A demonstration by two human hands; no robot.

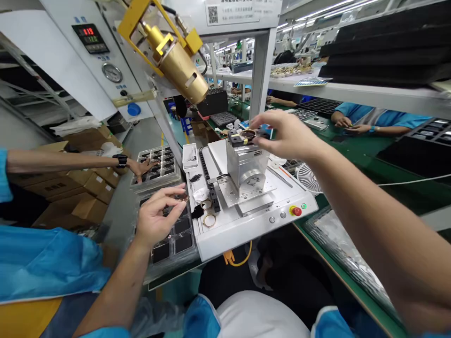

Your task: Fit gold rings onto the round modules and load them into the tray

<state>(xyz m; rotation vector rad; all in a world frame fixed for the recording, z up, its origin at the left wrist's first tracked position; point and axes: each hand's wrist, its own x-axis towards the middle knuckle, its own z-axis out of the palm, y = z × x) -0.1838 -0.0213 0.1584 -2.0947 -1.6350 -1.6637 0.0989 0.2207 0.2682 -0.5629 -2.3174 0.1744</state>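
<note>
My left hand (158, 215) is closed in a pinch over the black-celled tray. Between its thumb and fingertips is a small shiny brownish piece (183, 197), too small to name. My right hand (287, 136) reaches to the top of the metal fixture block (246, 164). Its thumb and forefinger curl about the right side of a round, gold-rimmed watch case (248, 134) with a dark middle, which sits in the black holder on the block. Two more gold rings (209, 220) lie on the white machine base, beside a black cloth-like scrap (198, 211).
A gold cylinder press head (185, 70) hangs above. Celled trays (181, 241) stand left, where a co-worker's hand (143, 168) touches another tray. A white box (190, 156), red button (297, 211) and white fan (309, 177) surround the fixture. Another person's hands (355, 129) work at far right.
</note>
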